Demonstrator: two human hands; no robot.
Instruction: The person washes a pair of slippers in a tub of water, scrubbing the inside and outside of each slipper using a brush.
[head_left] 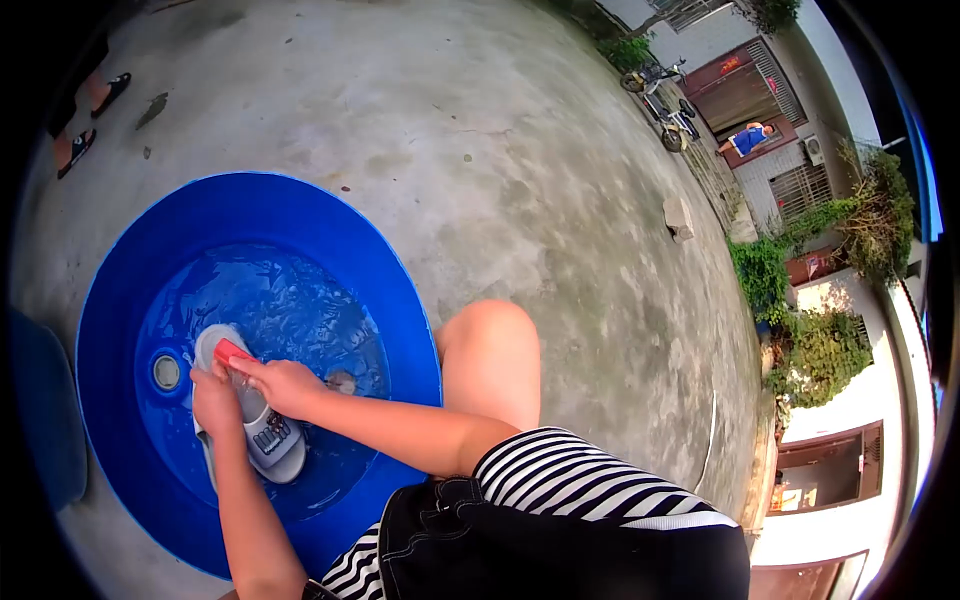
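In the blue tub (110, 300), the slipper (275, 448) looks pale grey with dark printing.

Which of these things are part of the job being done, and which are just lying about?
In use:
- grey slipper with printed strap
- small red object in the right hand
- round blue plastic tub of water

Lying about:
- pale stone block
- dark dry leaf

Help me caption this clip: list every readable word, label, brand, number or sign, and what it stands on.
No text can be read for certain.
Gray slipper: dark print on the strap, too blurred to read.
Red patch on the far door: too small to tell if it bears writing.
Blue tub: no lettering visible.
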